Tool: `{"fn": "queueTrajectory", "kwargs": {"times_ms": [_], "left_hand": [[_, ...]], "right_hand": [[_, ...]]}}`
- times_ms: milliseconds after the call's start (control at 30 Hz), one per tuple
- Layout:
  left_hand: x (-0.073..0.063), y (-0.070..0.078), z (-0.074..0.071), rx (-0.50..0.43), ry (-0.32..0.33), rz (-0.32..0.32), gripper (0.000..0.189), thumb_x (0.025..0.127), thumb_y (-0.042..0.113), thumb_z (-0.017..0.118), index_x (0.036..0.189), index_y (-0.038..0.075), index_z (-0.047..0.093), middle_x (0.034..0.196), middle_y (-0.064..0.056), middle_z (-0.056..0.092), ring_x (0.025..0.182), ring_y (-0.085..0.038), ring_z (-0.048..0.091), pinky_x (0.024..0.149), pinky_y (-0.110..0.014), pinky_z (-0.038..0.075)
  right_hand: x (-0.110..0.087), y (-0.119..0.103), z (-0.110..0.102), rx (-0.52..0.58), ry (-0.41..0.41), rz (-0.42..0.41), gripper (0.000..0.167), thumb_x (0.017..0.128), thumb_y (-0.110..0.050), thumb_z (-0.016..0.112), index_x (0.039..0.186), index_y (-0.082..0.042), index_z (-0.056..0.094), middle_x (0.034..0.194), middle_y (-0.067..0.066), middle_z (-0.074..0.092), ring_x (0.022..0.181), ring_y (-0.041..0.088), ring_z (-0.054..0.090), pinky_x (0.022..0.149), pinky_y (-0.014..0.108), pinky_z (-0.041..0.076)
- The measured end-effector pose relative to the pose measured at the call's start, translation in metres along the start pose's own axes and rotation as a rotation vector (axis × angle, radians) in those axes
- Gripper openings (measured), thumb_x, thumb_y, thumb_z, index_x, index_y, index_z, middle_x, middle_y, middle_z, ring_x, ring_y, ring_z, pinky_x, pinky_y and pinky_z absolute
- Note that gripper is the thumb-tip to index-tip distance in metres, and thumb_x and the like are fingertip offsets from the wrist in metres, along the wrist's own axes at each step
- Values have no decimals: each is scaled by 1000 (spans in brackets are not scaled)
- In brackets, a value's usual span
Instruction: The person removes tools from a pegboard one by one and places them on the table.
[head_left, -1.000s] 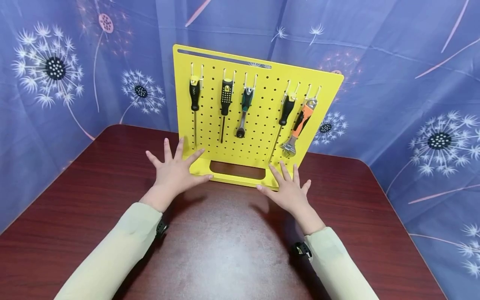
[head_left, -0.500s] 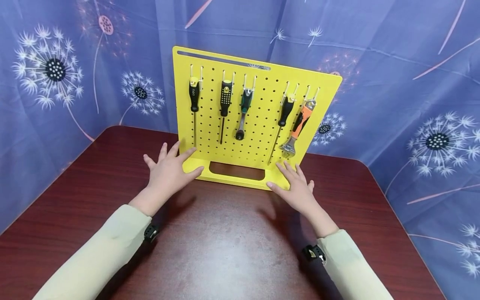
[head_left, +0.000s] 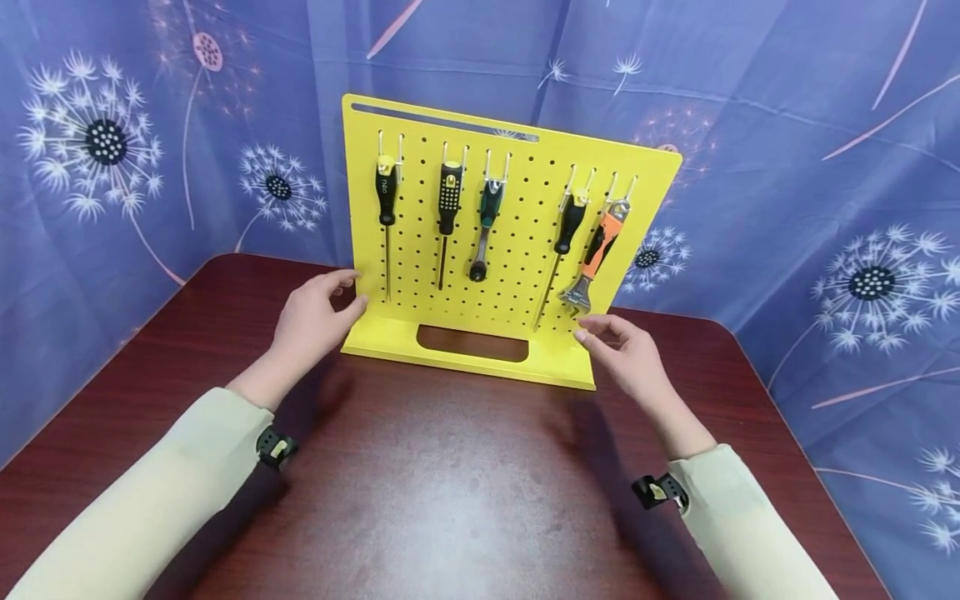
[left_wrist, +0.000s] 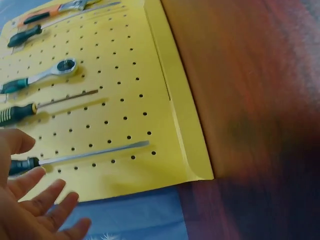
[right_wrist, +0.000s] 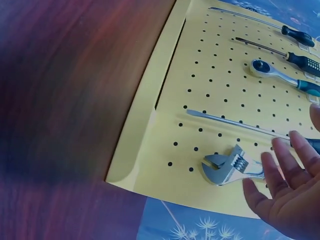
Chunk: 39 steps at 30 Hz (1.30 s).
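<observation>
Since the earlier picture, the left hand [head_left: 306,321] and the right hand [head_left: 630,354] have moved apart, to the sides of the yellow board [head_left: 517,250]. From the head, the board stands on the shiny brown table [head_left: 450,467], full of little holes. Three black-handled screwdrivers [head_left: 450,196], a green-handled ratchet [head_left: 489,204] and an orange wrench [head_left: 597,246] hang on it. From the left wrist, the left hand is loose and holds nothing. From the right wrist, the right hand is loose too, near the wrench; I can't tell if they touch.
</observation>
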<state>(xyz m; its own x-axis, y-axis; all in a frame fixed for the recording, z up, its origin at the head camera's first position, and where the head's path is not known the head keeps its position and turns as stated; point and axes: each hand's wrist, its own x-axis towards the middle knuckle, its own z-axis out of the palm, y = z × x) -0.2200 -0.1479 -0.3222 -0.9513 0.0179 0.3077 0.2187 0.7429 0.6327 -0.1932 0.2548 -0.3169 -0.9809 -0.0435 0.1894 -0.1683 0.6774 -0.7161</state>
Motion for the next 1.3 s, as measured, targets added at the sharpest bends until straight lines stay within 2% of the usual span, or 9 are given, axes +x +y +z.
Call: {"fn": "queueTrajectory", "kwargs": {"times_ms": [33,133,200,267,400,600,800,1000,1300], "left_hand": [[3,-1,-2,-33,2,-2,48,99,22,62,141,0,59,134,-26,65,125,-43,62,104,-59,51],[12,-4,-8,-119,-25,-20,50,100,19,63,144,-3,54,135,-29,64,126,-44,61,107,-58,50],[17,-5,-11,-160,-50,-45,53,101,20,64,148,-2,50,140,-28,61,131,-43,59,110,-57,49],[21,-7,-14,-189,-74,-68,57,102,21,64,152,-1,46,145,-27,58,136,-41,55,113,-56,48],[30,-13,-14,-247,-92,-103,59,103,23,63,154,1,43,152,-24,53,141,-40,52,116,-54,47],[43,-19,-13,-384,-53,-187,60,104,24,61,156,3,41,157,-20,49,145,-34,49,122,-49,43],[56,-19,-16,-471,-12,-248,60,106,22,59,158,4,36,161,-16,44,149,-30,45,127,-45,38],[66,-21,-16,-524,-5,-279,60,106,20,58,159,5,36,162,-15,43,150,-28,43,128,-42,35],[76,-22,-14,-553,-13,-297,56,106,21,58,156,4,40,160,-15,45,151,-25,42,129,-41,34]], "right_hand": [[1,-1,-2,28,11,1,39,102,-27,65,130,-1,66,115,12,74,99,3,66,87,15,53],[5,-3,-6,110,54,11,39,100,-25,67,128,3,65,101,-10,71,90,-8,62,81,9,52],[8,-3,-7,167,89,16,39,100,-22,68,128,4,62,95,-23,64,87,-10,59,77,8,51],[11,-2,-9,207,115,12,41,99,-19,68,130,6,59,94,-28,60,88,-9,58,76,7,49],[16,1,-9,237,140,10,44,99,-16,67,135,5,52,105,-21,59,93,-9,57,79,6,50],[28,6,-8,327,209,48,51,99,-14,66,144,1,45,118,-11,54,105,-2,54,88,8,48],[42,9,-7,453,322,94,48,100,-13,65,143,-1,49,112,-9,54,103,1,53,84,8,51],[49,13,-7,562,358,95,47,99,-8,65,143,2,50,107,-7,56,99,3,54,78,8,55],[56,16,-9,514,365,85,48,98,-11,67,143,1,54,105,-9,57,96,1,55,77,6,52]]}}
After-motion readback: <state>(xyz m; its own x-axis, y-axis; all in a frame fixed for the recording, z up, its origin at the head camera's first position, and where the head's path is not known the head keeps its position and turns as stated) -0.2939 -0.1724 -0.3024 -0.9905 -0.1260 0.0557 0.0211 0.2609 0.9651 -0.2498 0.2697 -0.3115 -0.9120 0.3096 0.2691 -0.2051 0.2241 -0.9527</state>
